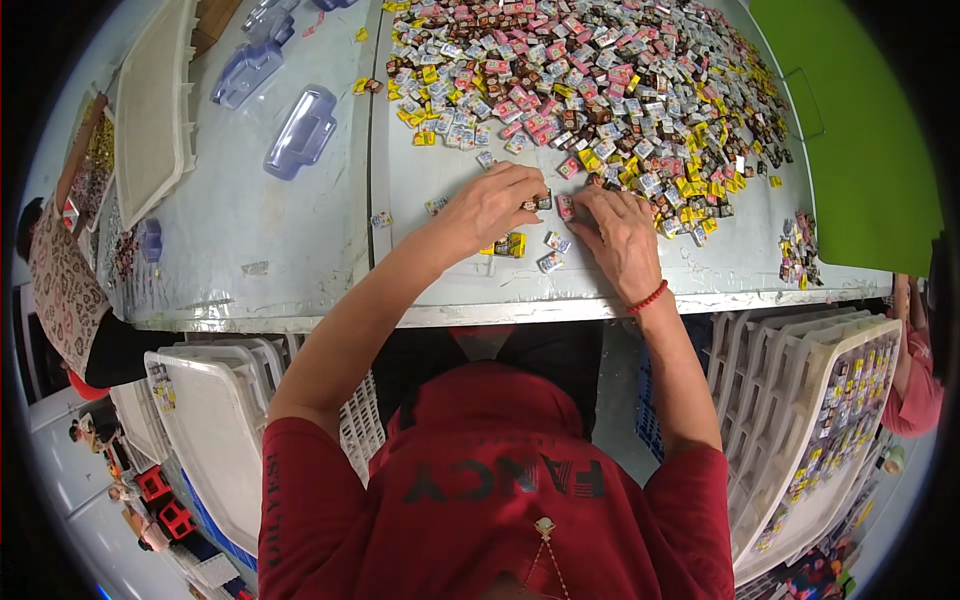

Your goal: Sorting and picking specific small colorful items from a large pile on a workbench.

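Note:
My left hand [492, 208] rests low over the table, fingers curled and closed around a small dark brown wrapped candy [543, 202]. Facing it, my right hand [622, 235] has its fingers bent and drawn together, with a pink wrapped candy [566, 207] at the fingertips. Between and below the hands lie yellow candies [511, 245] and two white-and-blue candies [551, 262]. Beyond the hands spreads a large heap of mixed candies [590, 90] in pink, yellow, brown and white. My palms hide whatever lies under them.
Clear bluish plastic containers [302, 133] lie on the table's left part, near a white tray [158, 110]. A small candy pile [799, 250] sits by a green panel [850, 130] at right. Stacked white trays [790, 400] stand below the table edge. Other people work at both sides.

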A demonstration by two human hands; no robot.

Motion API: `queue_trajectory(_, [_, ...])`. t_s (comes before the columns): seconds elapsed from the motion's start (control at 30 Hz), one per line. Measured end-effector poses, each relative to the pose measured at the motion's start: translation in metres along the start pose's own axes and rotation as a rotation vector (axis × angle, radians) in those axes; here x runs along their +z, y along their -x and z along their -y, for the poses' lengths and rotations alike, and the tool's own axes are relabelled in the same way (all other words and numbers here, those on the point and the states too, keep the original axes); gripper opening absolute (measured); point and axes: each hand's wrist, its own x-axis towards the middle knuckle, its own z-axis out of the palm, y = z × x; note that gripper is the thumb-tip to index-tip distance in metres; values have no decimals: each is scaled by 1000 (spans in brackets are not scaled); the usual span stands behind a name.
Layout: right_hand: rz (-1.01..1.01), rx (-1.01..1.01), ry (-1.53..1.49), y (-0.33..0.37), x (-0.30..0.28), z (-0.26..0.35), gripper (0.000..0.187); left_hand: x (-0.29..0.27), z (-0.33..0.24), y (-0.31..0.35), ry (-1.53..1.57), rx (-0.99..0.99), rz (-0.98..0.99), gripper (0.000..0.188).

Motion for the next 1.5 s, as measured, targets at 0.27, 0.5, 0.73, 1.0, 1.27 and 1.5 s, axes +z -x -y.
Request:
queue_trajectory(0.27, [81,-71,8,-7,3,-7,25,5,4,-3,28,9,-14,28])
queue_trajectory(0.5, [33,-96,-47,-10,6,-8,19,7,3,0,23,-49,-8,31])
queue_trajectory(0.73, [15,-84,-30,-12,13,-5,18,17,7,4,-19,40,-115,26])
queue_trajectory(1.0, [29,-64,-131,-18,11,-3,16,0,5,3,0,-48,-53,18])
queue_trajectory(1.27, [21,-145,-177,3,4,73,18,-50,-27,94,-24,-83,-46,21])
queue_trajectory(1.5, [70,-184,-59,1,29,96,13,-47,-21,101,-143,26,-20,20])
